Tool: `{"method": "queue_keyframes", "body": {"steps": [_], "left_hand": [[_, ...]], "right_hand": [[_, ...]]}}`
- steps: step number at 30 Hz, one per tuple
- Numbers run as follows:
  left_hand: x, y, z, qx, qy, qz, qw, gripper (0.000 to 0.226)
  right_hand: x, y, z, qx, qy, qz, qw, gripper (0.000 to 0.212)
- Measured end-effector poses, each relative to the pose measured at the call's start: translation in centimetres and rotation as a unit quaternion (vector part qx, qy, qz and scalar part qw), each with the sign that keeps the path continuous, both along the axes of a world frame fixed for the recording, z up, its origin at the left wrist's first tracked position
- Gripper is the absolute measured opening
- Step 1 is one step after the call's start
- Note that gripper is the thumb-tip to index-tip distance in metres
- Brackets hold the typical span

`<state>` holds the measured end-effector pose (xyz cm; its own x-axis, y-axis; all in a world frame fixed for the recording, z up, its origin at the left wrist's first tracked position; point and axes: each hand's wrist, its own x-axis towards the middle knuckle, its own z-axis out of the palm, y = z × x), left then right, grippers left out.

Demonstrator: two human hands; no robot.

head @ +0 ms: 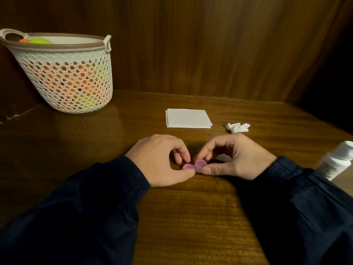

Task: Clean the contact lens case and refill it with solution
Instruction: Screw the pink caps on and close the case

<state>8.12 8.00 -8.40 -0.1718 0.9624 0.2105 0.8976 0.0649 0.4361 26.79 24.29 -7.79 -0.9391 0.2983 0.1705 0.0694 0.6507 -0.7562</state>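
A dark wooden counter [191, 217] carries a mesh basket [68, 73] at its far left, a folded napkin [188, 118], a white bottle [338, 161] at the right edge, and a crumpled tissue [237, 127]. Near the middle, the left hand [162, 159] and right hand [235, 155] each pinch one pink cap of the contact lens case [193, 166] with curled fingers [183, 153].

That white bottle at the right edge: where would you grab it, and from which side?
Judging by its pose, grip the white bottle around the middle of its body, coming from above. It seems to lie tilted on the table beside the right sleeve, so its round sides are exposed. Part is out of frame, so its cap end is unclear.
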Motion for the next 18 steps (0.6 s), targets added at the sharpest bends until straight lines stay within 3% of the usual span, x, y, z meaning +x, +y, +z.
{"method": "queue_keyframes", "body": {"steps": [18], "left_hand": [[0.09, 0.03, -0.15, 0.009, -0.057, -0.026, 0.998, 0.014]], "right_hand": [[-0.16, 0.01, -0.10, 0.007, -0.044, -0.004, 0.999, 0.026]]}}
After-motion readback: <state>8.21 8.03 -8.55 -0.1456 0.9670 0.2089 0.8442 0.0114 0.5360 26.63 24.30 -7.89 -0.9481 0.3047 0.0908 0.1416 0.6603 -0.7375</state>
